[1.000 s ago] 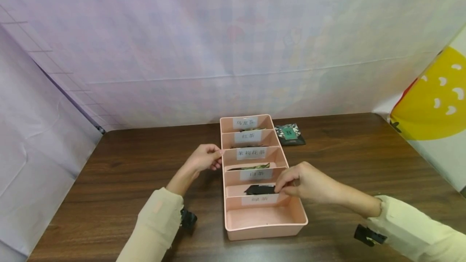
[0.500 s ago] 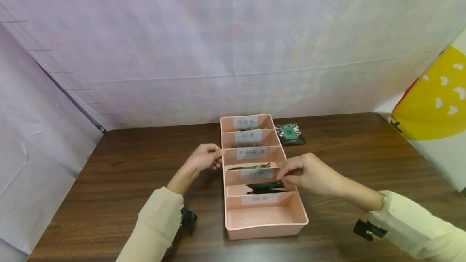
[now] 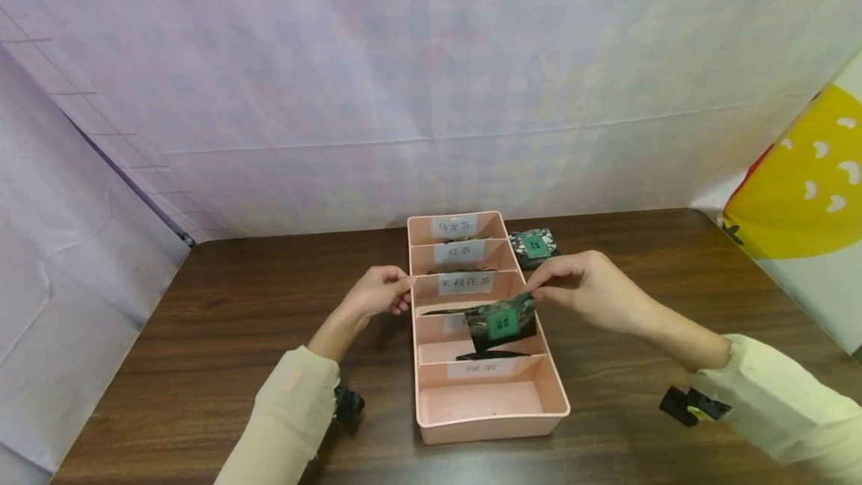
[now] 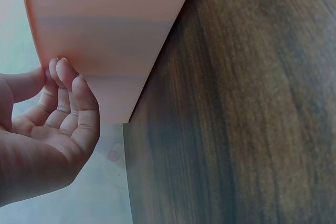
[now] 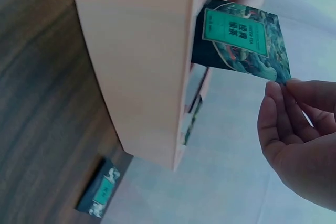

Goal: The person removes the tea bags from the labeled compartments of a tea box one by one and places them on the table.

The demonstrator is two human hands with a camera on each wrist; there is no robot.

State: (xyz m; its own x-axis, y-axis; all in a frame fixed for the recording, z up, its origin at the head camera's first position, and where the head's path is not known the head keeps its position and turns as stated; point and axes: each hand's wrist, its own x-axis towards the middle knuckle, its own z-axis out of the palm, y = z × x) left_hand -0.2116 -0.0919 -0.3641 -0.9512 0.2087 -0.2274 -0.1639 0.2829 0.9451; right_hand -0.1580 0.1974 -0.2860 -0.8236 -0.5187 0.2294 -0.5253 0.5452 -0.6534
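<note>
Between thumb and fingers, my right hand [image 3: 592, 294] pinches one corner of a dark tea bag packet [image 5: 239, 38] with a green label reading "green tea". The packet hangs tilted over the pink divided box [image 3: 491, 419], above its second compartment from the front. Another dark tea packet [image 3: 494, 355] lies low in that compartment. My left hand [image 3: 380, 292] pinches the box's left rim; in the left wrist view thumb and fingertips meet at that edge. Paper labels [image 3: 465, 283] with Chinese writing mark the dividers.
Beyond the box's right side, a tea packet [image 3: 535, 244] with a green label lies on the brown wooden table [image 3: 269, 320]. Thin edges of packets show in the farther compartments. A pale cloth [image 3: 404, 81] hangs along the table's back edge.
My right hand has lifted the tea packet up out of the second compartment from the front, moving back and slightly right. The left hand has stayed at the rim.
</note>
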